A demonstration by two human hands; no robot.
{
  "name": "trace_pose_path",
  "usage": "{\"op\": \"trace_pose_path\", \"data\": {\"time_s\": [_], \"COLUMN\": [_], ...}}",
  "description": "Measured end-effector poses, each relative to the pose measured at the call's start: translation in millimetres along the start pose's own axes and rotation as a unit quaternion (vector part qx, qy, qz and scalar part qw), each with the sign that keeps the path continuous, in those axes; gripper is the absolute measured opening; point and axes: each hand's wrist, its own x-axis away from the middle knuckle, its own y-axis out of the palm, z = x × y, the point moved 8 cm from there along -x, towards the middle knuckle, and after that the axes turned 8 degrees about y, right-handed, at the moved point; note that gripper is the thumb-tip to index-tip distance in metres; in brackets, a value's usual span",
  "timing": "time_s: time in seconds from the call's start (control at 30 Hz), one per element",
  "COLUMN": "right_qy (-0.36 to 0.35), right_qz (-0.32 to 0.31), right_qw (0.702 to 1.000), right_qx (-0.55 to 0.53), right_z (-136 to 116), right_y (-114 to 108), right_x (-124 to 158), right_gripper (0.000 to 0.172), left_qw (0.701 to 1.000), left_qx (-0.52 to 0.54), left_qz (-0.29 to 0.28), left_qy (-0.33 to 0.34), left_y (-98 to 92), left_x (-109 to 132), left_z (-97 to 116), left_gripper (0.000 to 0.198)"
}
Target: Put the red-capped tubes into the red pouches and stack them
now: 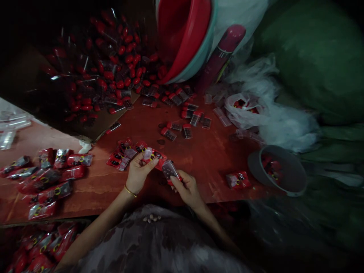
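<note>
My left hand point(139, 172), with a thin gold bangle at the wrist, pinches a red printed packet point(155, 156) over the reddish wooden table point(204, 151). My right hand point(186, 187) is closed on a small clear sachet with dark contents point(170, 169), held right beside the red packet. The two hands nearly touch above the table's near edge. A small heap of red packets and clear sachets point(125, 153) lies just left of my left hand.
A pile of filled red packets point(48, 178) lies at the left, and more fill a spot below the table edge point(42, 246). Loose sachets point(182, 117) scatter toward a tilted red basin point(184, 38). A grey bowl point(277, 170) and one packet point(238, 180) sit right, near white plastic bags point(270, 110).
</note>
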Motion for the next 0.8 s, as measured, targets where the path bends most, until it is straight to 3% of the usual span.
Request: {"op": "trace_pose_path", "data": {"time_s": [0.17, 0.4, 0.53, 0.67, 0.8], "right_qy": [-0.002, -0.033, -0.038, 0.02, 0.05], "right_qz": [0.017, 0.062, 0.076, 0.049, 0.036], "right_qw": [1.0, 0.993, 0.988, 0.997, 0.998], "right_qx": [0.008, 0.096, 0.126, 0.06, 0.028], "right_z": [1, -10, -13, -8, -9], "right_y": [1, 0, -1, 3, 9], "right_x": [-3, -8, -11, -18, -21], "right_gripper": [0.023, 0.021, 0.021, 0.025, 0.024], "left_qw": [0.983, 0.955, 0.956, 0.972, 0.978], "left_qx": [0.116, 0.194, 0.201, 0.174, 0.153], "left_qz": [0.027, 0.033, 0.035, 0.038, 0.02], "left_qy": [-0.137, -0.222, -0.211, -0.152, -0.142], "left_y": [10.7, 23.6, 28.5, 32.2, 41.0], "left_x": [9, 14, 11, 7, 9], "left_z": [-19, -31, -32, -24, -17], "left_gripper": [0.042, 0.035, 0.033, 0.027, 0.034]}}
